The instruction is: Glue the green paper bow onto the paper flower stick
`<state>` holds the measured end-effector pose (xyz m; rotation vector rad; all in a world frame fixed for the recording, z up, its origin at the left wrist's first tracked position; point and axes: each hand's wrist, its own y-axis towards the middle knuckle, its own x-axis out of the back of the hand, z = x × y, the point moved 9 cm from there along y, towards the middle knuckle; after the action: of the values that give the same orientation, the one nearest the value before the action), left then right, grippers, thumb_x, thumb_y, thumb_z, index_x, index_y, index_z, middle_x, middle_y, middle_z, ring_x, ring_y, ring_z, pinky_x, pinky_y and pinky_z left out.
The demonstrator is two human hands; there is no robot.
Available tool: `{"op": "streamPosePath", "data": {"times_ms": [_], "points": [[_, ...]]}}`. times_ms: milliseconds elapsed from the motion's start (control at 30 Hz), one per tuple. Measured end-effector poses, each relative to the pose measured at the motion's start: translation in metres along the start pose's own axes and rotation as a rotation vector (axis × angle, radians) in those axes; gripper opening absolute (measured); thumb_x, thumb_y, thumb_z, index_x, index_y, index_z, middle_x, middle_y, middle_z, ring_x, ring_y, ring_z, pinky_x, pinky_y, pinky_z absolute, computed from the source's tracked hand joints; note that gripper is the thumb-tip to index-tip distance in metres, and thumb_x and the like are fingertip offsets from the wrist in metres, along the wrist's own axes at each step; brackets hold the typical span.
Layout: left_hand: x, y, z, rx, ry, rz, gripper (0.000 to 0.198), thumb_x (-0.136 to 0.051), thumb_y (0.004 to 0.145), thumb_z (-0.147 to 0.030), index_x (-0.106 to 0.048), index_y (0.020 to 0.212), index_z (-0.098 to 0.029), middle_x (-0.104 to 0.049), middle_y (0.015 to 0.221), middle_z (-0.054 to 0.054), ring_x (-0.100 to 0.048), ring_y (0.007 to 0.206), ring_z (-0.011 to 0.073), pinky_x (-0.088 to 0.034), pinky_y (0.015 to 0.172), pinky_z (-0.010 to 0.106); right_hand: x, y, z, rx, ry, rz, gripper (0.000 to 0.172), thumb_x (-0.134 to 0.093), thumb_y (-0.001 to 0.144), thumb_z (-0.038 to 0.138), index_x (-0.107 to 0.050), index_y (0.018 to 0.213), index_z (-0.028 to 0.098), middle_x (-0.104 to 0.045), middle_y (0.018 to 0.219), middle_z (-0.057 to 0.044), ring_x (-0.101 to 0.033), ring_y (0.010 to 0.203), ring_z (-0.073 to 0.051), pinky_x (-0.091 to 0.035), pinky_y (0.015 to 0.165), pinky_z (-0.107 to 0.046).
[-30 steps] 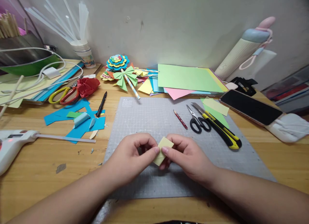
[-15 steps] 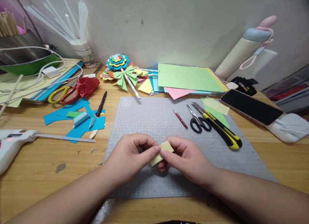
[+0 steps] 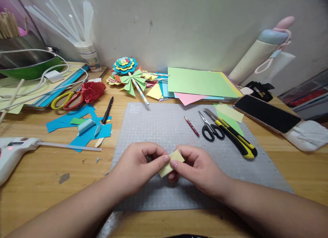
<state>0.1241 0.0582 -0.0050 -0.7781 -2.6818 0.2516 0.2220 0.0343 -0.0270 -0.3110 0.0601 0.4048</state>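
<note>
Yellow paper [image 3: 178, 156]: small folded piece near centre; likely light, limp, easily creased.
Left hand [image 3: 137, 169]: pinching its left edge.
Right hand [image 3: 201, 170]: pinching its right edge.
Hold: edges, gently.

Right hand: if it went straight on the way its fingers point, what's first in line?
The right hand points left and pinches the yellow paper piece, so that comes first. Just past it is the left hand, thumbs about touching, though depth is unclear.

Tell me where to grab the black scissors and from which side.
I'd take the black scissors by the finger loops, coming from the near side: the loops lie nearest, the closed blades point away, and the utility knife crowds their right.
</note>
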Motion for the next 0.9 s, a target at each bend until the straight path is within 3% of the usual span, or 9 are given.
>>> {"op": "streamPosePath", "data": {"times_ms": [300,767,900], "points": [[-0.004,0.0,-0.001,-0.027,-0.055,0.013,0.017,-0.058,0.077,-0.026,-0.053,0.063,-0.017,-0.048,0.057,-0.005,-0.043,0.056,0.0096,-0.035,0.054,0.022,0.01,0.001,0.01,0.11,-0.028,-0.092,0.021,-0.063,0.079,0.035,-0.053,0.071,0.018,-0.051,0.063,0.003,-0.047,0.057,-0.01,-0.039,0.054,-0.023],[0.011,0.0,-0.007,-0.077,-0.069,-0.103,0.017,-0.059,0.077,-0.026,-0.057,0.063,-0.016,-0.054,0.062,-0.002,-0.049,0.062,0.0118,-0.039,0.06,0.024,0.013,-0.001,0.015,0.162,-0.002,-0.124,0.016,-0.058,0.083,0.033,-0.057,0.075,0.019,-0.058,0.067,0.001,-0.053,0.062,-0.012,-0.045,0.061,-0.025],[0.011,-0.001,-0.008,-0.094,-0.08,-0.124,0.016,-0.059,0.076,-0.025,-0.057,0.063,-0.016,-0.056,0.063,-0.001,-0.05,0.063,0.0123,-0.04,0.061,0.024,0.023,-0.003,0.019,0.215,-0.021,-0.22,0.012,-0.061,0.081,0.028,-0.058,0.075,0.019,-0.057,0.066,0.002,-0.051,0.061,-0.011,-0.044,0.058,-0.024]]}}
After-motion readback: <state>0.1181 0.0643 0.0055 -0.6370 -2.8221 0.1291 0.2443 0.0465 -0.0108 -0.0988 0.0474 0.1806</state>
